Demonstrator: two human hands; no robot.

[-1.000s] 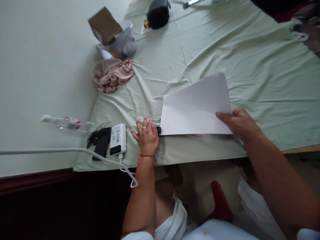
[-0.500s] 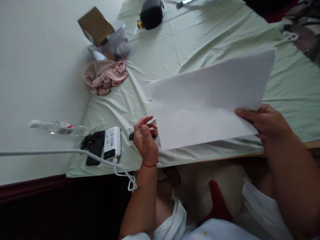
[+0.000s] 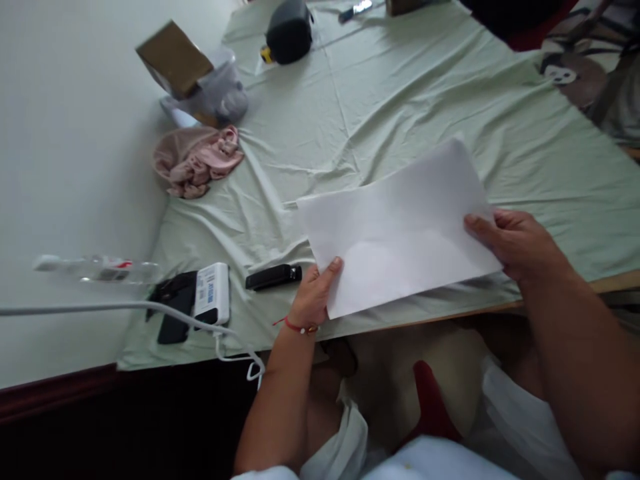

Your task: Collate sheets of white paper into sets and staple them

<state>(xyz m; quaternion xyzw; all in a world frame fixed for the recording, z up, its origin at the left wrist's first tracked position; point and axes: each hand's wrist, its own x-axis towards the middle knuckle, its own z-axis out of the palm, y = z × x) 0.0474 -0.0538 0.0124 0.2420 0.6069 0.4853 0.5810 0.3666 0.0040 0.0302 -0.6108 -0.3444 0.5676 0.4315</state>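
Observation:
White paper [image 3: 400,240] is held tilted above the near edge of the cloth-covered table, its far right corner raised. My left hand [image 3: 316,293] pinches the paper's left edge, thumb on top and fingers hidden beneath. At the opposite edge my right hand [image 3: 515,241] grips it the same way, thumb across the upper face. Whether this is one sheet or a thin stack I cannot tell. Just left of my left hand a black stapler [image 3: 273,277] lies on the cloth.
A white power bank [image 3: 212,293] with a cable lies beside a black phone [image 3: 176,317]. A clear plastic bottle [image 3: 113,270] lies by the wall. Farther back are pink cloth [image 3: 205,163], a cardboard box [image 3: 175,59] and a black case [image 3: 289,32]. Green cloth [image 3: 400,133] covers the table.
My left hand, earlier open beside the paper's left edge, now grips that edge. The paper has come lower and flatter, and the stapler shows fully. The view has shifted slightly.

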